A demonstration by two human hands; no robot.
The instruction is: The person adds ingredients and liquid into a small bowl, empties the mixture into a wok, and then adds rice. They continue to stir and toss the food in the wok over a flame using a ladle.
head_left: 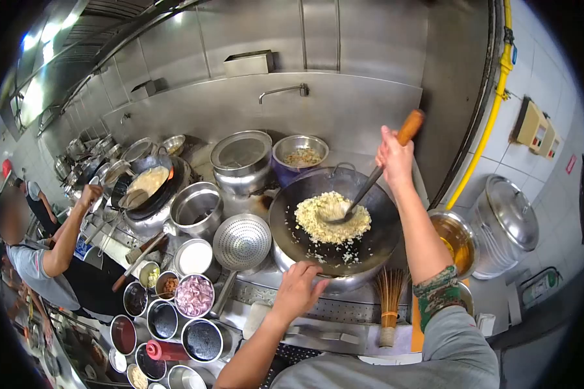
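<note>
A large dark wok [383, 223] sits on the stove in front of me, with pale yellow fried rice [311, 223] heaped in its middle and white bits scattered below the heap. My right hand [396, 159] is closed around the shaft of a wok ladle [370, 185], just below its wooden grip. The ladle's bowl is down in the rice, slightly blurred. At the wok's near rim my left hand [298, 288] grips the edge, fingers over it and thumb to the right. Part of that grip is hidden from view.
A perforated strainer [242, 242] lies left of the wok. Several seasoning pots surround a bowl of chopped onion [194, 295]. A bamboo brush [389, 305] stands at the near right, by a pot of oil [457, 236]. Another person [65, 253] works at a wok farther left.
</note>
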